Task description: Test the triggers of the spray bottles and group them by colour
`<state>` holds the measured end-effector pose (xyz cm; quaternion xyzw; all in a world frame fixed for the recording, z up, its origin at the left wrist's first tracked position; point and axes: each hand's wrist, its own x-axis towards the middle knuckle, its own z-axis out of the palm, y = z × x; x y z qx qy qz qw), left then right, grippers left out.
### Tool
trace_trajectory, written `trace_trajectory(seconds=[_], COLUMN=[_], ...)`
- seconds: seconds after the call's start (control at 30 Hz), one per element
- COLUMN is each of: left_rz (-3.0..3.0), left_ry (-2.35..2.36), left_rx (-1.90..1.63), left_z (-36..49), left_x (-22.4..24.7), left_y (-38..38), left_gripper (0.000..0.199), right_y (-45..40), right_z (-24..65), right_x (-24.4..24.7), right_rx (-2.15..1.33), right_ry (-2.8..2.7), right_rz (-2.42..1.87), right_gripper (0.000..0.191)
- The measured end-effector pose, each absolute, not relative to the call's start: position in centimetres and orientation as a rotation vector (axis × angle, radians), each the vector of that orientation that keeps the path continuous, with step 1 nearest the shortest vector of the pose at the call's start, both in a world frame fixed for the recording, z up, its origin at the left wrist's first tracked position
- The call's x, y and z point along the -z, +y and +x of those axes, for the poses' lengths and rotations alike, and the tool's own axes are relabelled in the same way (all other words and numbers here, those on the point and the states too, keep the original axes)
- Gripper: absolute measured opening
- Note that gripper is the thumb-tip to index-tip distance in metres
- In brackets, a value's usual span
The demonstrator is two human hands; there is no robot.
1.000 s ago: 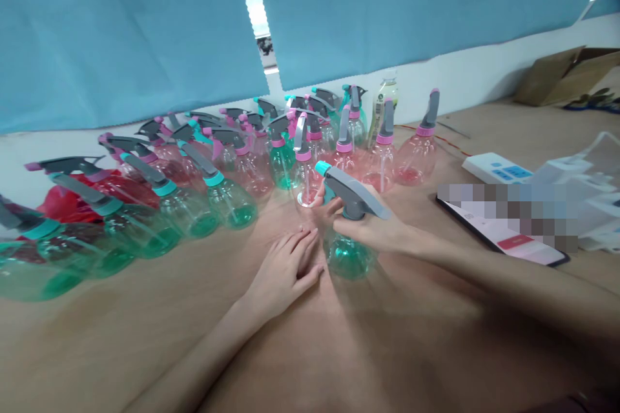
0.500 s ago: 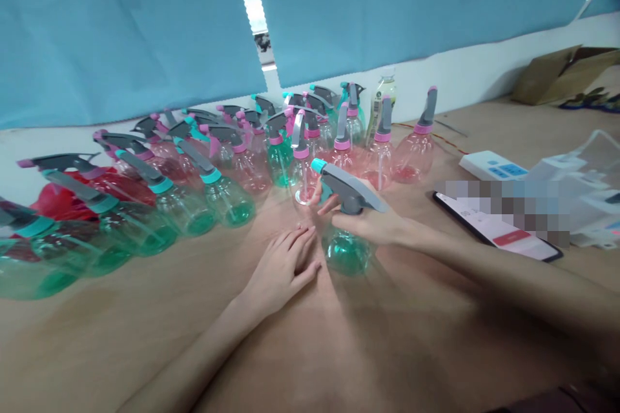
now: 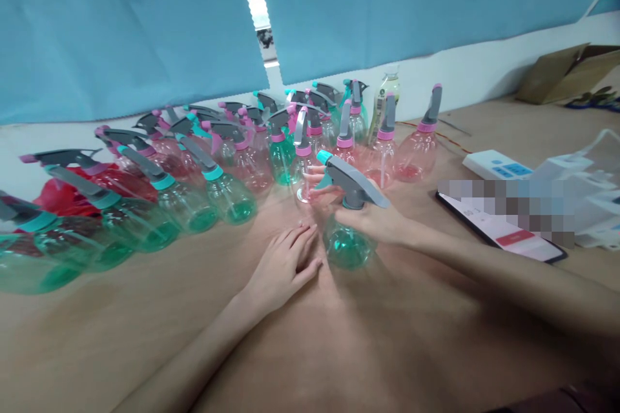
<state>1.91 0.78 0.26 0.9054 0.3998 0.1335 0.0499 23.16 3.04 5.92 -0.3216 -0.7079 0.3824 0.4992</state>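
Note:
A green spray bottle (image 3: 349, 246) with a grey and teal trigger head stands upright on the table in front of me. Around its neck is my right hand (image 3: 380, 222), partly hidden behind the head; its thumb side lies along the near side and the fingers stretch out past the trigger. To the left of this bottle, my left hand (image 3: 283, 264) rests on the tabletop, holding nothing, with its fingers extended and close together. Just behind the right fingers stands a clear spray bottle (image 3: 303, 174) with a pink collar.
Green spray bottles (image 3: 232, 200) line the left side, with several pink ones behind them. More pink bottles (image 3: 414, 155) stand at the back right, near a labelled drink bottle (image 3: 385, 103). A phone (image 3: 504, 226), a white power strip (image 3: 496, 164) and a cardboard box (image 3: 557, 74) are on the right.
The right fingers have straightened and moved off the trigger, which they were curled at before. My left hand has stayed in place; the view has shifted slightly.

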Motion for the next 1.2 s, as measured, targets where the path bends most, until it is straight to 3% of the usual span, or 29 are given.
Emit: trace_trajectory(seconds=[0.53,0.83,1.03,1.2], left_rz=[2.766,2.756,2.751,2.749], left_ry=[1.221,1.224,1.223,1.207], left_rx=[-0.395,-0.406,-0.416,-0.425], left_z=[1.90,1.93,1.89,1.87], left_x=[-0.22,-0.28,-0.23,-0.22], left_y=[0.73,0.75,0.79,0.79], left_gripper=[0.047,0.045,0.045,0.045], right_y=[3.31,3.32,3.26,3.37], right_z=[23.03,23.19,23.23,23.23], right_x=[-5.74,-5.61,-5.60,-5.53], right_rx=[-1.037,-0.918,-0.796,-0.840], right_ry=[-1.685,-1.727,-1.735,-1.741], right_rz=[-0.681,-0.715,-0.809,-0.820], right_gripper=[0.052,0.054,0.040,0.042])
